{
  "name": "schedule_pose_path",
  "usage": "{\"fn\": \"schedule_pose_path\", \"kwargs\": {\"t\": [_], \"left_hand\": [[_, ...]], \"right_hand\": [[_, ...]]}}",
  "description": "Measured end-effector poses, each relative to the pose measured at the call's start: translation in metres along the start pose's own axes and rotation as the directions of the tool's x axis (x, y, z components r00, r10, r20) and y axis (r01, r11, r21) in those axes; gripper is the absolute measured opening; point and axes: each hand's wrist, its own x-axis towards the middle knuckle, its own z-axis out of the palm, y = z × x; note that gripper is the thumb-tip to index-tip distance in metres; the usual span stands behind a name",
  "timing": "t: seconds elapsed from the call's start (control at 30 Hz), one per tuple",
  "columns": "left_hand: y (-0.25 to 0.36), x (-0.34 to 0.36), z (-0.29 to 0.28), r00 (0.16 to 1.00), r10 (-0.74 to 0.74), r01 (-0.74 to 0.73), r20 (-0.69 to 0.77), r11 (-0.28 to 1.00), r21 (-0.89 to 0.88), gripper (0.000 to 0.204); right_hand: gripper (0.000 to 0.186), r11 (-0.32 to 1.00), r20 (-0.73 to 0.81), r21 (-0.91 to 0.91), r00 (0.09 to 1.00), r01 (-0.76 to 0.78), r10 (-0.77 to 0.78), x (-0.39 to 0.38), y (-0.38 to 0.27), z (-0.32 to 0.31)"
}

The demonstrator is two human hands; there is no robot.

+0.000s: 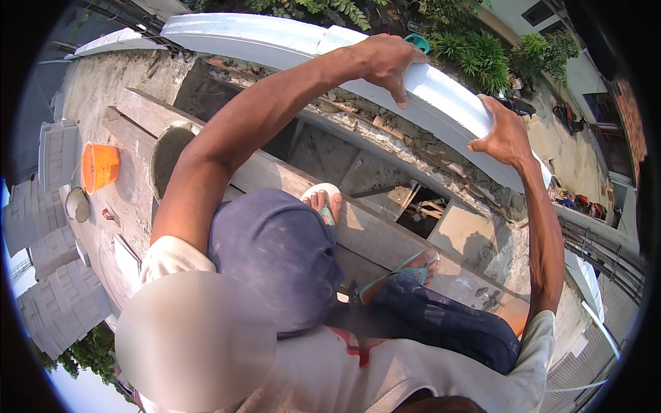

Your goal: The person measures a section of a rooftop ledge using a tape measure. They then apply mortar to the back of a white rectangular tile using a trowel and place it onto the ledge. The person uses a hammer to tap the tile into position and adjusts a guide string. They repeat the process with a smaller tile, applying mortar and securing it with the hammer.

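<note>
My left hand [393,63] lies over the top edge of a long white block [451,103] on the ledge ahead, its thumb down the near face. Farther right, my right hand [505,132] grips the same block close to its right end, thumb on the near side and fingers over the top. The fingers' far ends are hidden behind the block. Another white block [241,33] continues the row to the left. Both arms reach forward, and my sandalled feet [323,199] rest on wooden planks [372,234].
A drop with rubble and broken wood [430,206] lies between the planks and ledge. To the left are a cement-crusted bucket [165,162], an orange bucket [100,167] and stacked pale blocks [62,289]. A green round object [417,43] shows behind the row; plants [475,58] grow below.
</note>
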Motion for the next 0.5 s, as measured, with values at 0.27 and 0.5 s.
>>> {"fn": "schedule_pose_path", "kwargs": {"t": [0.27,0.5], "left_hand": [[-0.010,0.004,0.013,0.995,0.041,-0.041,-0.086,0.999,-0.009,0.109],[-0.011,0.006,0.019,0.993,0.008,-0.011,-0.119,1.000,-0.024,0.112]], "right_hand": [[0.111,1.000,0.008,-0.005,1.000,-0.008,0.008,-0.001,0.008,0.006],[0.105,0.998,-0.041,0.002,0.997,0.060,-0.060,0.001,0.019,0.014]]}}
